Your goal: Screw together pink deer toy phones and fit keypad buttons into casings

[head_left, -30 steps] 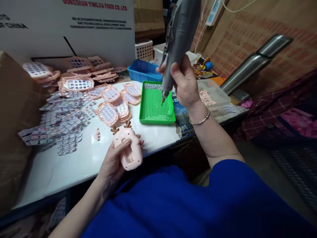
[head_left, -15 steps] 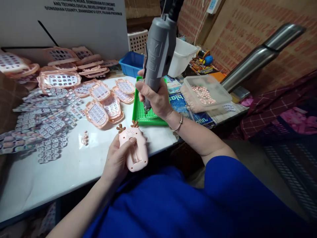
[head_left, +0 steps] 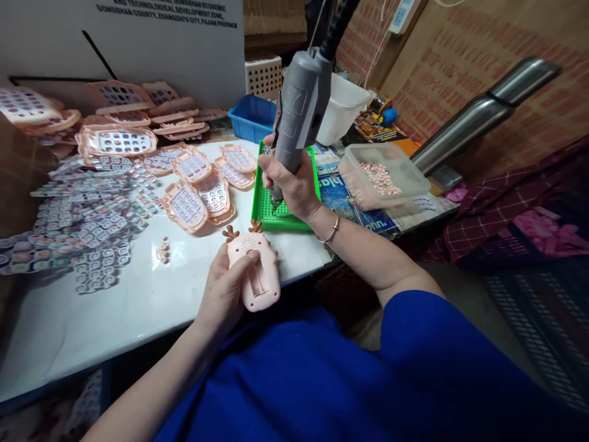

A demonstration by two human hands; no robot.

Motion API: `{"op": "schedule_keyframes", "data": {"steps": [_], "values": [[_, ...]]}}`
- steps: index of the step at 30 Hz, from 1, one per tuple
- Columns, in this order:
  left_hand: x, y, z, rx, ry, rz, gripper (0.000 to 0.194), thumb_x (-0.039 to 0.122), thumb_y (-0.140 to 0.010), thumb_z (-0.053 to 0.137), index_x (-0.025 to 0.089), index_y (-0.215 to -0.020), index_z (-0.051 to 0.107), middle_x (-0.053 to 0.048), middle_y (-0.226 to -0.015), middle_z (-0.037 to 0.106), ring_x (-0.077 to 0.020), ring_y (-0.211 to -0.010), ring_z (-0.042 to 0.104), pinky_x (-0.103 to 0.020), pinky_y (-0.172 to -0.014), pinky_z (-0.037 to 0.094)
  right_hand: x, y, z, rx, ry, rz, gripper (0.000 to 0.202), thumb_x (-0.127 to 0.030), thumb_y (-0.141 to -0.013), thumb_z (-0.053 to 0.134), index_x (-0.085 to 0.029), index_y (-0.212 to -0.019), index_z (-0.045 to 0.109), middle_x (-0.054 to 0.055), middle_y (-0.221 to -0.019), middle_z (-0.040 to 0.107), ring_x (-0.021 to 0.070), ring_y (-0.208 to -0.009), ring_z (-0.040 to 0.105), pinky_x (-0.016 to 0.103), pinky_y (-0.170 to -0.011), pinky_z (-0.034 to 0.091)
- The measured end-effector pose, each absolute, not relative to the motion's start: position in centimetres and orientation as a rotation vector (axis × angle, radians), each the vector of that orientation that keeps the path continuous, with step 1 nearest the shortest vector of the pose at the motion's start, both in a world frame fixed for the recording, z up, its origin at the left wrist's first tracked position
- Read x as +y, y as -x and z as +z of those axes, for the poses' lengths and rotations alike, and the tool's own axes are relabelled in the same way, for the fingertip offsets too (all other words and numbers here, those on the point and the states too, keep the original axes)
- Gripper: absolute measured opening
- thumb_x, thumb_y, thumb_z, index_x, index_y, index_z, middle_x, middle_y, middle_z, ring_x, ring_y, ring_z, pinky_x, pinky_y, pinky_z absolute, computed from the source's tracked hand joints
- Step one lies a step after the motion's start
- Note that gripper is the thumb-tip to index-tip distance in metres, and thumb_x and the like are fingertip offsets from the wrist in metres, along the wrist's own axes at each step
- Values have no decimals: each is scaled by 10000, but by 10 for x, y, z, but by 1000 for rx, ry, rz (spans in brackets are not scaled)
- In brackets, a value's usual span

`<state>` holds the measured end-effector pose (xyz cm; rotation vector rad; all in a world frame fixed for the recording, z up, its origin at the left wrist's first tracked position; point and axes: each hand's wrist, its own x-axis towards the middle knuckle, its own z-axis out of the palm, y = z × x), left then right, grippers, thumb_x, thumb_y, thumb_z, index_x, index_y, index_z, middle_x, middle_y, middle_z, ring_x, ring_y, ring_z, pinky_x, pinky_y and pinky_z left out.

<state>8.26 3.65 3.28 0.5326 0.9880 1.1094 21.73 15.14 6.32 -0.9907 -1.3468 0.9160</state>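
My left hand (head_left: 225, 285) is closed on a pale pink toy phone (head_left: 267, 285) with brown antlers, its back facing up. The thumb lies across the back, by an uncovered battery slot, and there are screw holes near the corners. My right hand (head_left: 292, 184) grips a grey electric screwdriver (head_left: 297, 104), held with its tip down over a green perforated tray (head_left: 285, 224). Its tip is just beyond the antlers, apart from the toy phone. Small metal pieces, likely screws, lie at the tray's far end, partly hidden by the hand.
Pink toy phone front shells (head_left: 186, 205) with keypads lie to the left, with more stacked behind. Sheets of button pads (head_left: 101, 233) cover the table's left side. A few small pink parts (head_left: 163, 250) lie nearer. At right stand a clear tub (head_left: 391, 159) of pink pieces and a metal tube (head_left: 478, 113).
The view has shifted slightly, so most things appear a little to the right. Both hands keep their holds, and the screwdriver tip stays over the green tray.
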Motion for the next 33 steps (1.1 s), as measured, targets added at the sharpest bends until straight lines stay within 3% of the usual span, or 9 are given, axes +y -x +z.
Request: {"op": "schedule_keyframes", "data": {"steps": [8, 16, 21, 27, 33], "values": [[38, -84, 36, 981, -534, 1136, 476, 264, -602, 794, 159, -994, 544, -43, -768, 718, -234, -725, 714, -343, -674, 582, 150, -217, 77, -1334, 889, 838, 613, -737, -714, 616, -260, -1085, 515, -76, -609, 449, 107, -506, 468, 297, -536, 458], [38, -84, 34, 980, -555, 1145, 443, 274, -610, 781, 161, -966, 541, -29, -748, 710, -204, -640, 689, -307, -600, 552, 107, -206, 104, -1554, 912, 783, 532, -709, -880, 379, -294, -1200, 467, -18, -700, 538, 156, -604, 575, 309, -584, 534], [38, -84, 34, 985, -562, 1158, 453, 268, -611, 781, 143, -982, 553, -41, -818, 714, -175, -644, 676, -262, -586, 523, 99, -201, 96, -1563, 834, 849, 495, -730, -827, 472, -271, -986, 568, -23, -677, 506, 140, -565, 534, 297, -559, 522], [39, -84, 33, 978, -554, 1148, 482, 280, -605, 791, 155, -1005, 555, -42, -862, 712, -174, -660, 661, -284, -619, 513, 102, -200, 94, -1526, 791, 943, 409, -649, -814, 567, -263, -950, 553, -37, -670, 509, 128, -558, 520, 297, -572, 517], [39, -84, 29, 1012, -564, 1157, 464, 285, -587, 801, 157, -968, 569, -13, -812, 683, -171, -708, 642, -285, -684, 492, 97, -193, 86, -1506, 848, 1102, 453, -641, -718, 649, -247, -920, 553, -14, -710, 570, 163, -637, 611, 328, -587, 537]]}}
